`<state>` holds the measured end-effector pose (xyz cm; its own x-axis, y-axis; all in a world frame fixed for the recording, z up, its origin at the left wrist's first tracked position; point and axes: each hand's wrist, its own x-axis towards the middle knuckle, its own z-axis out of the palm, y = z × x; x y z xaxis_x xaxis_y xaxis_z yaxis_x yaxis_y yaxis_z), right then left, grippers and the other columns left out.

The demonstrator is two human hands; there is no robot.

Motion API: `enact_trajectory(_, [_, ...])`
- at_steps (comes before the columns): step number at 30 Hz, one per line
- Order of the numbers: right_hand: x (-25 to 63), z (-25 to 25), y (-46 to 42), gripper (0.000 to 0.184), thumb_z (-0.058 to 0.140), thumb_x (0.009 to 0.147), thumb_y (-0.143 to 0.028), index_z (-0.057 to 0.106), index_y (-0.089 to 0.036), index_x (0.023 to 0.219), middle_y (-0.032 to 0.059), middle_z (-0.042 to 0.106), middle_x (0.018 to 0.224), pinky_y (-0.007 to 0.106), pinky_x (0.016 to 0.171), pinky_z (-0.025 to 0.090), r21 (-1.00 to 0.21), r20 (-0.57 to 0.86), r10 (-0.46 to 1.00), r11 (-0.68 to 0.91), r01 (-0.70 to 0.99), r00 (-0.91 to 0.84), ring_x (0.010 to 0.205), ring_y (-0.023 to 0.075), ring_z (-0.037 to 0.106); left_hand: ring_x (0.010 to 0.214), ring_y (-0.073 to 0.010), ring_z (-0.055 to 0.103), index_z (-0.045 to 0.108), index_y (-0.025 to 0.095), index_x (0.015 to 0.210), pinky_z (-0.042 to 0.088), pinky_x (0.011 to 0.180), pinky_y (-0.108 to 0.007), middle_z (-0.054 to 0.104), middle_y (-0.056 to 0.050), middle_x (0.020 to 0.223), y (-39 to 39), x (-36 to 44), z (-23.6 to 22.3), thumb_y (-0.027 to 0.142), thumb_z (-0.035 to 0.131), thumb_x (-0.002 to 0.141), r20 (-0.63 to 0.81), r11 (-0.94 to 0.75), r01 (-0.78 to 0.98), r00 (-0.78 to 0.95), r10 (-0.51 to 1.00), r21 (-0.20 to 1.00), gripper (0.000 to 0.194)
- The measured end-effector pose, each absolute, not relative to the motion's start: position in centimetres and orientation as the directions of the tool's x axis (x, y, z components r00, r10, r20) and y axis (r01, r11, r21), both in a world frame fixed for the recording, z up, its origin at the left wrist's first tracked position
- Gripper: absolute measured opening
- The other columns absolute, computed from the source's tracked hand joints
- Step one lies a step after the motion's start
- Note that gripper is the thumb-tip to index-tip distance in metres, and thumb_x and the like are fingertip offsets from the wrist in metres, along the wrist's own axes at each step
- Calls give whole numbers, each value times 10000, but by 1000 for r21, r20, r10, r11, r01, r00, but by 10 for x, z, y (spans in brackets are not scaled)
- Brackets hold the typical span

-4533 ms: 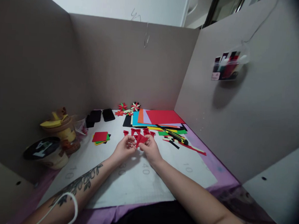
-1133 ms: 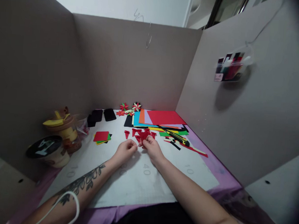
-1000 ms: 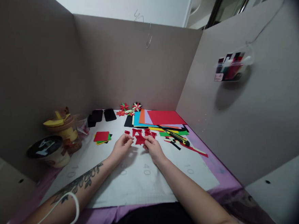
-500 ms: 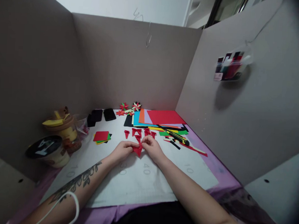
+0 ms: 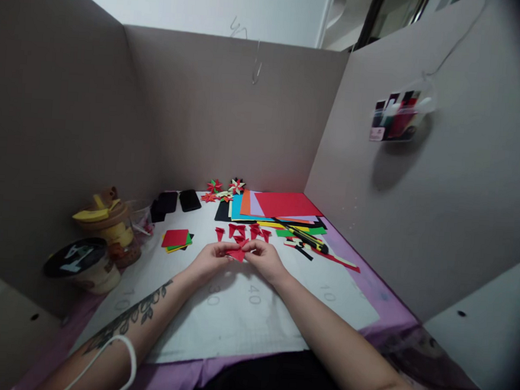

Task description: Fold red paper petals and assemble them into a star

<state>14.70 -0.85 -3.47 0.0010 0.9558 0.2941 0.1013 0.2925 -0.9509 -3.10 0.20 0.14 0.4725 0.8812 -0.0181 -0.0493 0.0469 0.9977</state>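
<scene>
Both the left hand (image 5: 211, 261) and the right hand (image 5: 265, 261) are pinching a folded red paper piece (image 5: 238, 253) between fingertips above the white marked sheet (image 5: 233, 318), near its far edge.

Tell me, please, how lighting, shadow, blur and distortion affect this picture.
Head view: dim light, the left panel especially dark; far top right corner blacked out; hanging plastic container blurred, its broad shadow on the right panel; apparent wide-angle stretch towards the edges; handled red folded paper too soft to read its creases.
</scene>
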Motion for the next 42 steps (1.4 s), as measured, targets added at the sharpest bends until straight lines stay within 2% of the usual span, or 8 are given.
enact_trajectory(3, [147,-31,-11,103,642,648,-228,654,-183,740,24,656,803,259,607,442,-951,294,956,290,106,21,653,140,565,730,-188,637,679,146,976,484,645,-278,703,-79,909,2,-31,1,144,644,602,51,-74,36,445,894,997,376])
enact_trajectory(7, [146,-28,-13,75,643,658,-233,657,-183,711,25,650,748,271,643,444,-939,326,945,319,129,30,684,157,572,826,-206,634,694,148,888,491,758,-306,702,-73,913,2,-30,1,188,648,633,189,-257,130,388,902,958,262])
enact_trajectory(12, [143,-30,-13,77,624,681,-221,657,-188,742,39,649,810,272,662,440,-917,379,925,372,145,17,750,170,581,842,-201,631,691,151,877,483,792,-312,699,-77,910,2,-28,0,223,635,679,260,-341,172,373,891,924,218])
enact_trajectory(18, [137,-24,-18,145,589,682,-181,636,-197,818,37,635,866,273,696,446,-901,421,906,415,124,30,806,170,583,860,-207,633,691,160,918,482,801,-312,698,-76,938,-1,-26,2,245,636,696,252,-316,138,353,901,938,244])
enact_trajectory(23, [138,-24,-17,46,624,693,-228,632,-198,727,35,624,801,281,694,445,-879,470,879,456,140,81,773,172,573,867,-210,628,689,166,919,489,793,-318,693,-74,950,-3,-25,2,232,655,677,266,-327,116,361,894,938,253])
enact_trajectory(32, [138,-30,-13,69,633,686,-260,637,-198,714,25,637,736,294,676,452,-916,402,906,399,46,134,705,166,576,747,-181,614,682,183,718,474,698,-277,680,-54,789,-3,-29,1,295,663,687,415,-469,234,244,876,852,118])
enact_trajectory(38, [131,-29,-16,98,632,684,-271,579,-190,701,0,583,658,264,602,428,-937,335,923,347,-33,192,623,139,531,651,-148,594,611,167,674,458,617,-247,661,-29,708,-4,-24,0,314,646,697,369,-404,231,180,912,885,153])
enact_trajectory(42, [127,-32,-13,132,612,671,-265,504,-195,701,-18,540,634,253,585,416,-938,314,908,342,-59,276,608,133,509,608,-140,613,499,176,674,450,584,-232,622,10,609,-5,-19,-3,314,644,687,300,-320,113,165,940,941,200])
